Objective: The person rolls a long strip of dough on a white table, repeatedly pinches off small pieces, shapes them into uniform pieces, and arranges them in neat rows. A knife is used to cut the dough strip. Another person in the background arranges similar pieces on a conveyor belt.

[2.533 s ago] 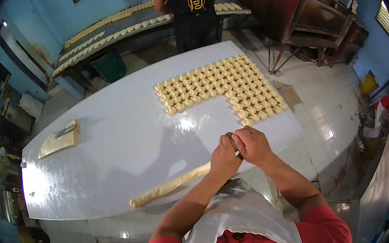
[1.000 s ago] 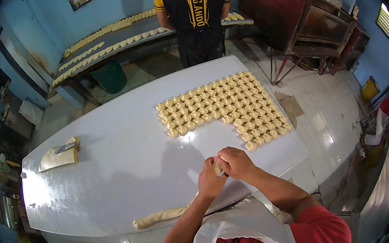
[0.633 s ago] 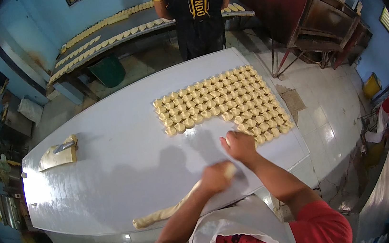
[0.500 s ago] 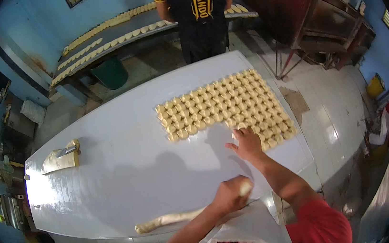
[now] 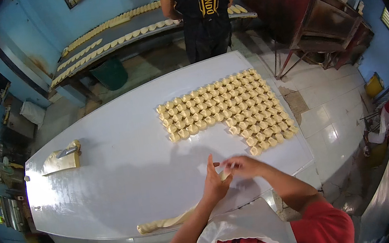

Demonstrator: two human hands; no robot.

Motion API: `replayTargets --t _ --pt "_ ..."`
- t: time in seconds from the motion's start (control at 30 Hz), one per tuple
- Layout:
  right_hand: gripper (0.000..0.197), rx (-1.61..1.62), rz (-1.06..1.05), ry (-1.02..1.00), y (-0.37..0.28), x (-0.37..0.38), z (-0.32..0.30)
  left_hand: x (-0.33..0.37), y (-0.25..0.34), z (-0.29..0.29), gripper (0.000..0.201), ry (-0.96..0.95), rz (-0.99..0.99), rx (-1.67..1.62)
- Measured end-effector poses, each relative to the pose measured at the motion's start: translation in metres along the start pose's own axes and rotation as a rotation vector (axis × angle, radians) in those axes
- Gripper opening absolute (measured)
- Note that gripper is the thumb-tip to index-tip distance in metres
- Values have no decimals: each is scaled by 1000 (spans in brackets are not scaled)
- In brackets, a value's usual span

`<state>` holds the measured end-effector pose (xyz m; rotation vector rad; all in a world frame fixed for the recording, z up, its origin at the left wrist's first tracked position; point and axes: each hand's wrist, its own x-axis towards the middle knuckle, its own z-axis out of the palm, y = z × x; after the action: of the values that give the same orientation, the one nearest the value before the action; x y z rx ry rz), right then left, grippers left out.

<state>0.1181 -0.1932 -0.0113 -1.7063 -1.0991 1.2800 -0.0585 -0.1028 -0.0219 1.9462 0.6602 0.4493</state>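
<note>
i am seeing the person wearing a red short-sleeved shirt (image 5: 326,226), its fabric showing bright at the right shoulder and again low at the chest. over the shirt a white apron (image 5: 245,231) is covering the front, its bib running up toward the neck in a pale, slightly glossy panel with soft creases. both forearms are coming up bare from the sleeves, with no watch, band or glove showing. the left hand (image 5: 216,186) and the right hand (image 5: 245,166) are bare too, and the fingers (image 5: 210,164) are carrying no rings that i can make out.
</note>
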Motion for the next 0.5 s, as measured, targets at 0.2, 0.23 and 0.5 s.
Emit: replayTargets --t 0.2,0.23,0.5 --pt "39 -157 -175 348 -31 -32 45 -20 -13 -9 63 -166 -130 15" --pt "39 -231 -228 410 -46 -34 53 -24 -17 -10 56 -139 -192 46" --pt "25 -570 -509 603 -75 -28 59 -25 42 -35 31 50 38 100"
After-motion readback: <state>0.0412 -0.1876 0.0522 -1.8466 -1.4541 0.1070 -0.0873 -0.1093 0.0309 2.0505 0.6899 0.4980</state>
